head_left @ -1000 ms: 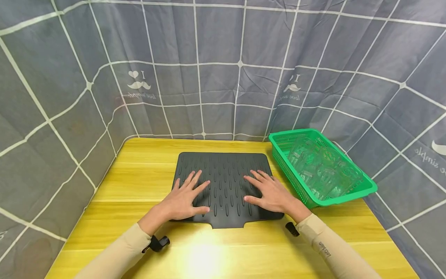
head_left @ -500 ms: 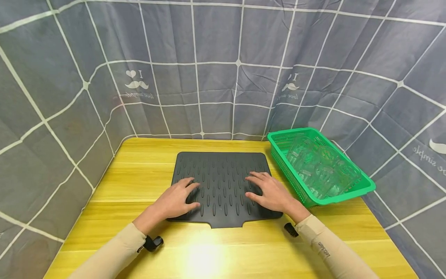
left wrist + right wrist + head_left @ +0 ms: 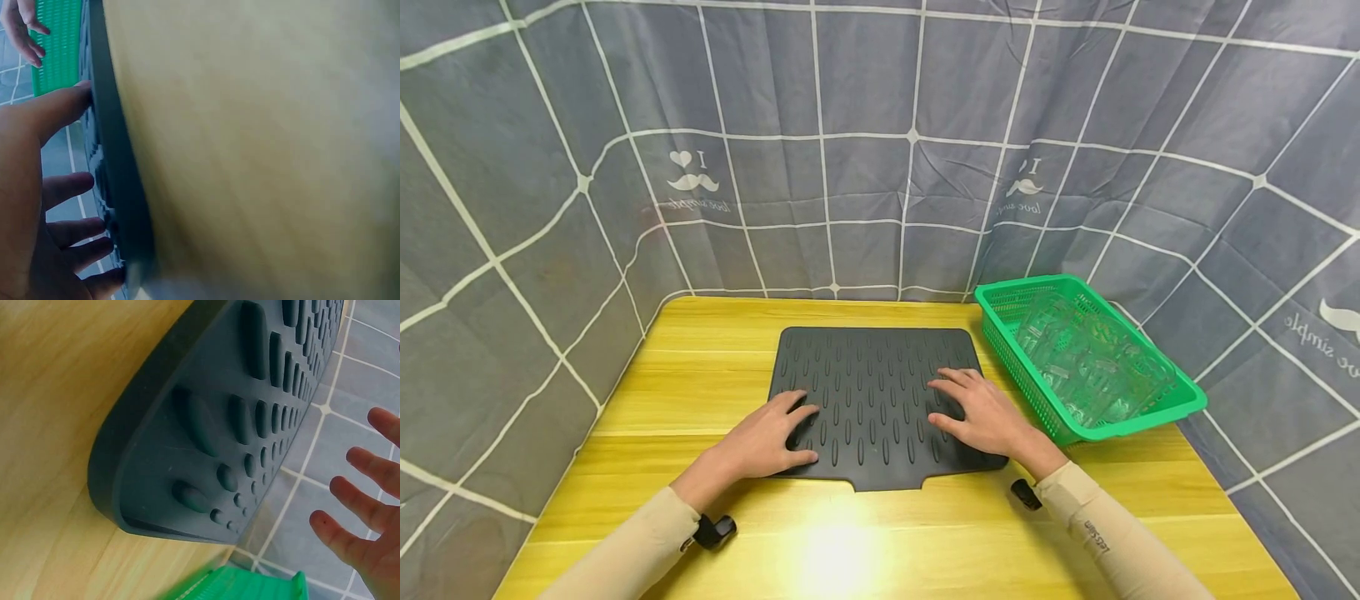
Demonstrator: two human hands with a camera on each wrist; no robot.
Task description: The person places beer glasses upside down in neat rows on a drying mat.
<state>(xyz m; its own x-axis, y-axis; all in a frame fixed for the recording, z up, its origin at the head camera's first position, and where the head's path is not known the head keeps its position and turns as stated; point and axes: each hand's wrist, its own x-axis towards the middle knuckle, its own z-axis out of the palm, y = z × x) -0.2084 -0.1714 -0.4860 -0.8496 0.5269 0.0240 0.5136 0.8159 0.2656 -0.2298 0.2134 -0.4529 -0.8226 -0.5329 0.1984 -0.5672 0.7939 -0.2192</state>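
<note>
1. Here's the bare left hand (image 3: 758, 440), fingers loosely spread and gripping nothing, over the left side of the dark-grey ridged rectangular mat (image 3: 872, 392); whether it touches is hard to call
2. Across to the bare right hand (image 3: 988, 415), over the mat's right side, fingers relaxed, likewise holding nothing
3. The mat itself lies flat on the yellow wood-grain table (image 3: 715, 358): looks like rubber or soft plastic, so probably light, slightly bendy, grippy, hard to break
4. Best hold, I'd say: both thick side edges, thumbs on top; the near-edge tab (image 3: 888, 483) offers another
5. Right of the mat, a green perforated plastic basket (image 3: 1024, 373) carries clear, glass-looking vessels (image 3: 1093, 362), likely slick and fragile
</note>
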